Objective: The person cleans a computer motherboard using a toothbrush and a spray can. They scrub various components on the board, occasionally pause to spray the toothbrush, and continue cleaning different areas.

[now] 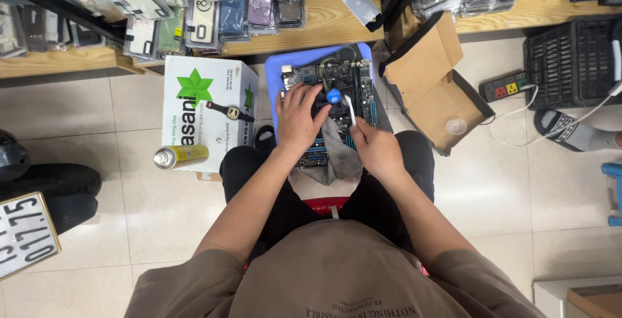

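A dark computer circuit board (pixel 353 78) with blue slots lies on a blue mat (pixel 282 65) in front of my knees. My left hand (pixel 299 118) rests flat on the board, fingers spread, holding it down. My right hand (pixel 374 146) grips a thin white tool (pixel 350 107) like a small brush, its tip pointing at the board near a round blue part (pixel 334 95). A grey cloth (pixel 338 156) lies under my right hand, over the board's near edge.
A white cardboard box (pixel 201 107) with a wristwatch (pixel 228 112) and a yellow spray can (pixel 178 156) on it stands at the left. An open brown carton (pixel 431 81) sits at the right, then a power strip (pixel 505 86). Wooden shelves (pixel 324 23) with packaged phone cases run behind.
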